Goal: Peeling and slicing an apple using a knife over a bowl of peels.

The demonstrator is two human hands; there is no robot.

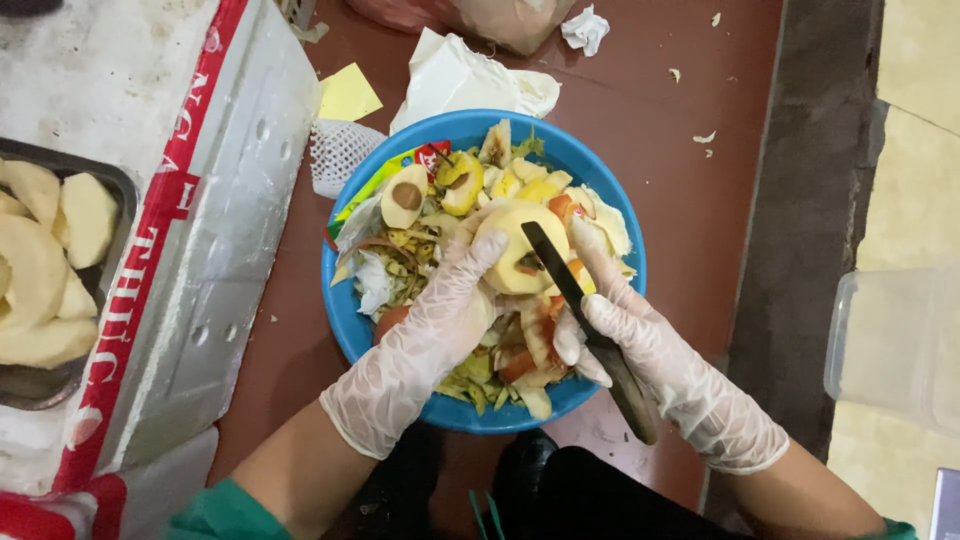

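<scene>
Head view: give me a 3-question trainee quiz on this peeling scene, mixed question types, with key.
1. True or false: the left hand holds the peeled apple over the blue basin.
2. The right hand holds: A) a spoon B) a dark-bladed knife C) a cloth.
3. Where do the finished peeled apple pieces lie?

Key
1. True; the basin below is full of peels and cores.
2. B; its blade rests against the apple.
3. In the metal tray at the left, on the white foam box.
</scene>
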